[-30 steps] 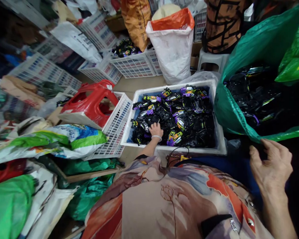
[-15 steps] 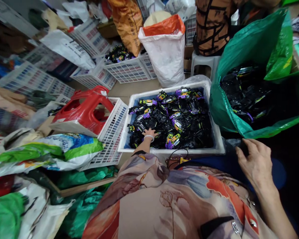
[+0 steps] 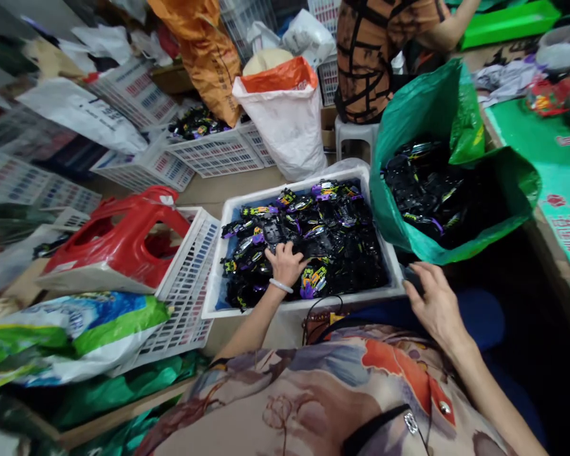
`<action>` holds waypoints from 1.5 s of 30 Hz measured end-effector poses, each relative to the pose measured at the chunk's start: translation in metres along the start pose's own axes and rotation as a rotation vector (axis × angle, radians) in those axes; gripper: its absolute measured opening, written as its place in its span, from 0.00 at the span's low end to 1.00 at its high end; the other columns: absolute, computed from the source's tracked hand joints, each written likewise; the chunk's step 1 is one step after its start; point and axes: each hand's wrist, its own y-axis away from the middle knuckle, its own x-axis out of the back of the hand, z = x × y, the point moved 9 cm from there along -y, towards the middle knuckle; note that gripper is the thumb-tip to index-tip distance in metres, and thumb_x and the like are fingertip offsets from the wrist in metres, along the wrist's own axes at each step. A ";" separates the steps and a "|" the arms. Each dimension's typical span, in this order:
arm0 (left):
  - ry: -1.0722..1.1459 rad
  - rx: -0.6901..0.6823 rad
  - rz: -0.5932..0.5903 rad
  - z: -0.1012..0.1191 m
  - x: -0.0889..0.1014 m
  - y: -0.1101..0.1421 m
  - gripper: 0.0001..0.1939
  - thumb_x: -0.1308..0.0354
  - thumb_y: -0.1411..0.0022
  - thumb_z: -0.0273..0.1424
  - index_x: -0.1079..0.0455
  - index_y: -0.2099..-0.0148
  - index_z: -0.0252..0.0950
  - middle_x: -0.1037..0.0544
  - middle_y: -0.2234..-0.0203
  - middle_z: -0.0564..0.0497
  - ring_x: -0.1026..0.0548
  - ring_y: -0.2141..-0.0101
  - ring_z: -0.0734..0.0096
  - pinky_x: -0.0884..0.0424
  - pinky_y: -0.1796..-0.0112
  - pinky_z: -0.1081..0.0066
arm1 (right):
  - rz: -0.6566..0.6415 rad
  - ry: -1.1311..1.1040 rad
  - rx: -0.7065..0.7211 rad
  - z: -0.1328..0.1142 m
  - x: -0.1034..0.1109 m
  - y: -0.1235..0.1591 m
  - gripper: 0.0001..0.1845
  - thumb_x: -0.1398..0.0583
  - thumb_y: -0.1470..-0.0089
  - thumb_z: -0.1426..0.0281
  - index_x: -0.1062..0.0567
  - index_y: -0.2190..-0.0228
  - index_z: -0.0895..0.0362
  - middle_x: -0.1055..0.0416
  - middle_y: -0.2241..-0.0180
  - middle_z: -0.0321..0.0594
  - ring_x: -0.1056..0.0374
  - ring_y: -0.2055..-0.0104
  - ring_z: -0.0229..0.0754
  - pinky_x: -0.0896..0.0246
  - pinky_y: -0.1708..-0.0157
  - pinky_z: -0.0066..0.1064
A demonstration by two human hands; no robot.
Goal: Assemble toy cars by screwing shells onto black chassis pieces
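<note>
A white foam box (image 3: pixel 209 297) in front of me is filled with black toy cars (image 3: pixel 356 253) that have purple, yellow and chrome parts. My left hand (image 3: pixel 286 265), with a pale bangle at its wrist, is inside the box, its fingers bent over a black toy car (image 3: pixel 317 242) lying on the pile. The hand partly covers that car. Just off the box's near right corner is my right hand (image 3: pixel 434 301), with thumb and fingers loosely curved apart and nothing clearly visible between them. More black toy parts lie in the green sack (image 3: pixel 384 221) beyond it.
Left of the box lie a red plastic stool (image 3: pixel 109 253) on its side and a white crate (image 3: pixel 185 278). A white sack (image 3: pixel 285 126) stands behind, near a person (image 3: pixel 365 57) on a grey stool (image 3: pixel 354 133). A green-covered table (image 3: pixel 560 190) is at the right.
The view has shifted, showing more of the right side. My left hand has closed over a black toy car, which now covers part of a purple-and-yellow one. My right hand is closer to the box.
</note>
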 end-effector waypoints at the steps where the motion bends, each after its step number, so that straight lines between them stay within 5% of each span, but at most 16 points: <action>1: 0.025 -0.074 0.093 0.026 0.022 -0.001 0.17 0.44 0.38 0.48 0.21 0.63 0.43 0.32 0.44 0.41 0.41 0.46 0.46 0.53 0.46 0.37 | -0.030 -0.102 -0.031 -0.002 -0.007 0.000 0.21 0.45 0.42 0.58 0.27 0.53 0.58 0.29 0.52 0.51 0.30 0.51 0.51 0.32 0.50 0.46; 6: 0.159 -0.423 0.434 0.129 0.117 0.002 0.14 0.37 0.43 0.47 0.22 0.70 0.44 0.27 0.49 0.44 0.38 0.49 0.50 0.54 0.44 0.38 | -0.155 -0.608 -0.330 0.006 -0.039 0.006 0.36 0.37 0.51 0.50 0.35 0.47 0.58 0.27 0.55 0.51 0.28 0.55 0.51 0.29 0.59 0.44; 10: 0.194 -0.507 0.562 0.150 0.160 0.000 0.13 0.35 0.46 0.46 0.23 0.72 0.43 0.26 0.51 0.44 0.37 0.50 0.50 0.53 0.44 0.38 | -0.050 -0.829 -0.420 0.010 -0.026 0.009 0.43 0.35 0.54 0.49 0.40 0.43 0.57 0.29 0.51 0.51 0.30 0.51 0.50 0.31 0.53 0.44; 16: 0.213 -0.596 0.579 0.163 0.179 0.011 0.14 0.34 0.46 0.46 0.24 0.74 0.42 0.25 0.53 0.44 0.37 0.52 0.51 0.49 0.46 0.39 | 0.022 -1.133 -0.496 0.005 -0.019 0.012 0.44 0.32 0.56 0.50 0.40 0.44 0.55 0.27 0.57 0.45 0.28 0.58 0.46 0.29 0.63 0.38; 23: 0.278 -0.682 0.692 0.170 0.191 0.029 0.13 0.37 0.42 0.42 0.26 0.74 0.40 0.23 0.58 0.44 0.35 0.54 0.54 0.49 0.45 0.41 | 0.042 -1.202 -0.450 -0.006 -0.008 0.011 0.25 0.30 0.58 0.56 0.29 0.64 0.57 0.29 0.73 0.32 0.31 0.76 0.36 0.30 0.74 0.31; 30: 0.329 -0.959 0.863 0.197 0.234 -0.011 0.11 0.42 0.40 0.41 0.26 0.65 0.40 0.21 0.60 0.47 0.34 0.56 0.57 0.50 0.43 0.44 | 0.366 -1.200 -0.369 -0.009 0.045 0.003 0.22 0.30 0.56 0.58 0.33 0.66 0.56 0.28 0.74 0.29 0.30 0.79 0.36 0.31 0.74 0.29; 34: 0.317 -0.983 0.644 0.244 0.226 -0.080 0.20 0.39 0.44 0.49 0.25 0.60 0.38 0.22 0.55 0.45 0.34 0.54 0.54 0.49 0.45 0.46 | 0.668 -1.010 -0.395 0.009 0.094 0.000 0.24 0.30 0.57 0.57 0.33 0.65 0.56 0.28 0.72 0.31 0.30 0.76 0.36 0.30 0.74 0.30; 38: 0.263 -0.864 0.177 0.277 0.175 -0.157 0.30 0.33 0.51 0.50 0.26 0.52 0.37 0.29 0.44 0.41 0.39 0.45 0.45 0.46 0.46 0.47 | 0.906 -0.885 -0.421 0.038 0.128 0.013 0.25 0.30 0.57 0.56 0.33 0.63 0.56 0.28 0.67 0.33 0.30 0.73 0.36 0.28 0.72 0.32; 41: 0.260 -0.753 -0.108 0.285 0.143 -0.194 0.23 0.31 0.51 0.41 0.25 0.53 0.39 0.29 0.44 0.41 0.41 0.42 0.41 0.49 0.44 0.42 | 0.940 -0.816 -0.429 0.051 0.136 0.026 0.25 0.30 0.56 0.57 0.32 0.61 0.56 0.29 0.65 0.34 0.31 0.73 0.37 0.28 0.70 0.33; 45: 0.358 -0.657 -0.234 0.296 0.138 -0.227 0.19 0.32 0.50 0.40 0.24 0.56 0.40 0.23 0.52 0.44 0.32 0.48 0.46 0.42 0.46 0.49 | 0.845 -0.732 -0.420 0.055 0.127 0.030 0.27 0.31 0.54 0.57 0.32 0.57 0.55 0.27 0.63 0.38 0.29 0.70 0.40 0.27 0.66 0.37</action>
